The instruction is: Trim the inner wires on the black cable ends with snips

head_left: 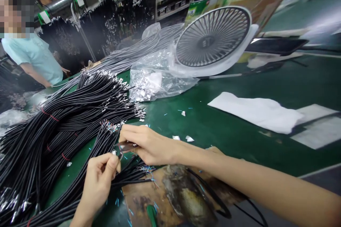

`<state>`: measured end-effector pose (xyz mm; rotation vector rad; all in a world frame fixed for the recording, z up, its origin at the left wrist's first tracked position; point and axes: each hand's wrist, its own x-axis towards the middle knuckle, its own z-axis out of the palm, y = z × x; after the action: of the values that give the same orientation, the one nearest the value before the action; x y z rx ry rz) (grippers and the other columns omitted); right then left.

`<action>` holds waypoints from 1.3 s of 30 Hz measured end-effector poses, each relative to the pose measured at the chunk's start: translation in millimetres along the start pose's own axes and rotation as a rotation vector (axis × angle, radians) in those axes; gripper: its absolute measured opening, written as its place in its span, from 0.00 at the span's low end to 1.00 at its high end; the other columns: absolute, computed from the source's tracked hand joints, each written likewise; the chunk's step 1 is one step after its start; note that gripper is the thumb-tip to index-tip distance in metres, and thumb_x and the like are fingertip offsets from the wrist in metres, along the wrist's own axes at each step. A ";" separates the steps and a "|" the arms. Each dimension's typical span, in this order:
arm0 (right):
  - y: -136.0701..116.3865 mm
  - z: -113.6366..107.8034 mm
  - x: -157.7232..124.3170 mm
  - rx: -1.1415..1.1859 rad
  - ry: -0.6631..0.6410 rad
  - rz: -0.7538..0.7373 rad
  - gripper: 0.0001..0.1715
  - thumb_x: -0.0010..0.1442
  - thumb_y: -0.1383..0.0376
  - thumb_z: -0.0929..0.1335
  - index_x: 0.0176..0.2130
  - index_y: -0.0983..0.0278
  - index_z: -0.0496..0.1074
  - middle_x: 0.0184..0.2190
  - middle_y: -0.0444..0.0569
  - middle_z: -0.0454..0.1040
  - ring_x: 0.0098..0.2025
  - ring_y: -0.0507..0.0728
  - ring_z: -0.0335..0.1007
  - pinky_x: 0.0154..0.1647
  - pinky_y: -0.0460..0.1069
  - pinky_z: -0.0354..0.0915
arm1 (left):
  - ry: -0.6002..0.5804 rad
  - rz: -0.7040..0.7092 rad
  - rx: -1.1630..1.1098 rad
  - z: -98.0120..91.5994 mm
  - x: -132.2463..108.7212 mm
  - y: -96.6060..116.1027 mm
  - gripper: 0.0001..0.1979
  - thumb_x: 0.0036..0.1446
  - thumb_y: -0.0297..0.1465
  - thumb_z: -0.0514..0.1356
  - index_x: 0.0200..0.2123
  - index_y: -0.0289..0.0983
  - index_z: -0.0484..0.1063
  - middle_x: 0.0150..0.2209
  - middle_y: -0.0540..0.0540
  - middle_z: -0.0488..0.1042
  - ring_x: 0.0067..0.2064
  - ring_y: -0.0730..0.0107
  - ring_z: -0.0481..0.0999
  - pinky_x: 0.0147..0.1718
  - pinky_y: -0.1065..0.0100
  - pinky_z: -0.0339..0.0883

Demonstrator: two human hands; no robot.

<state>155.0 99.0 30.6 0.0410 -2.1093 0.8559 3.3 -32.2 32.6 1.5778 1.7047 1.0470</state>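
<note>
My left hand (pixel 99 175) is closed in a pinch around the end of a black cable, where a bit of silver foil (pixel 114 152) shows at the fingertips. Just beyond it, my right hand (pixel 145 143) grips a small dark metal hand tool (pixel 128 146). The tool's tip is close to the pinched cable end, and my fingers hide much of its shape. Black cables (pixel 106 138) with stripped coloured wire ends lie behind and below both hands.
Large bundles of black cables (pixel 61 113) cover the left of the green table (pixel 186 124). A plastic bag (pixel 160 81), a fan (pixel 213 39) and white paper (pixel 255 111) lie beyond. Nearby is a stained board (pixel 141 198) with a green handle (pixel 151 215). A person (pixel 34 56) stands far left.
</note>
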 end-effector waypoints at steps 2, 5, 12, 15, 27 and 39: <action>6.0 -15.5 2.6 -0.083 0.262 0.147 0.08 0.58 0.73 0.60 0.28 0.64 0.59 0.24 0.45 0.62 0.26 0.51 0.57 0.26 0.45 0.55 | -0.009 -0.017 -0.017 -0.5 -1.7 -1.2 0.26 0.61 0.44 0.49 0.17 0.34 0.61 0.15 0.52 0.53 0.19 0.78 0.53 0.18 0.74 0.47; 10.0 -26.3 3.9 -0.116 0.618 0.377 0.07 0.60 0.66 0.63 0.29 0.65 0.62 0.22 0.43 0.63 0.24 0.50 0.57 0.26 0.45 0.55 | 0.011 -0.034 -0.024 -1.1 -2.2 -3.7 0.26 0.60 0.45 0.49 0.16 0.34 0.60 0.16 0.52 0.53 0.20 0.78 0.53 0.19 0.74 0.47; -9.4 3.7 1.0 -0.112 0.167 0.372 0.08 0.51 0.77 0.69 0.24 0.69 0.70 0.20 0.41 0.66 0.22 0.46 0.56 0.25 0.42 0.53 | 0.112 -0.050 -0.026 0.0 -1.4 -7.6 0.24 0.60 0.44 0.51 0.19 0.33 0.65 0.16 0.52 0.54 0.19 0.79 0.53 0.18 0.75 0.47; -15.0 6.2 0.7 -0.044 0.154 0.374 0.09 0.48 0.81 0.68 0.26 0.69 0.73 0.23 0.42 0.69 0.24 0.47 0.60 0.26 0.42 0.55 | 0.147 -0.048 -0.021 1.7 -2.3 -5.6 0.23 0.59 0.43 0.52 0.19 0.33 0.66 0.16 0.52 0.55 0.19 0.78 0.54 0.17 0.75 0.48; -14.6 9.9 -3.7 0.101 0.170 0.248 0.07 0.54 0.73 0.67 0.26 0.69 0.74 0.22 0.43 0.71 0.23 0.48 0.62 0.27 0.43 0.59 | 0.197 -0.013 0.058 5.5 -2.2 -2.5 0.18 0.56 0.40 0.55 0.22 0.33 0.74 0.17 0.49 0.65 0.20 0.74 0.63 0.17 0.75 0.56; -13.5 11.9 -5.6 0.058 0.187 0.230 0.05 0.50 0.74 0.66 0.25 0.69 0.73 0.21 0.42 0.69 0.22 0.47 0.58 0.24 0.42 0.56 | 0.218 -0.013 0.042 8.8 -1.1 1.4 0.18 0.56 0.39 0.56 0.23 0.33 0.75 0.18 0.48 0.68 0.20 0.75 0.65 0.17 0.76 0.58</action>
<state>154.7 80.2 29.3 -0.2459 -1.9374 1.0156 11.6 -32.0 29.0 1.5225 1.8884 1.2217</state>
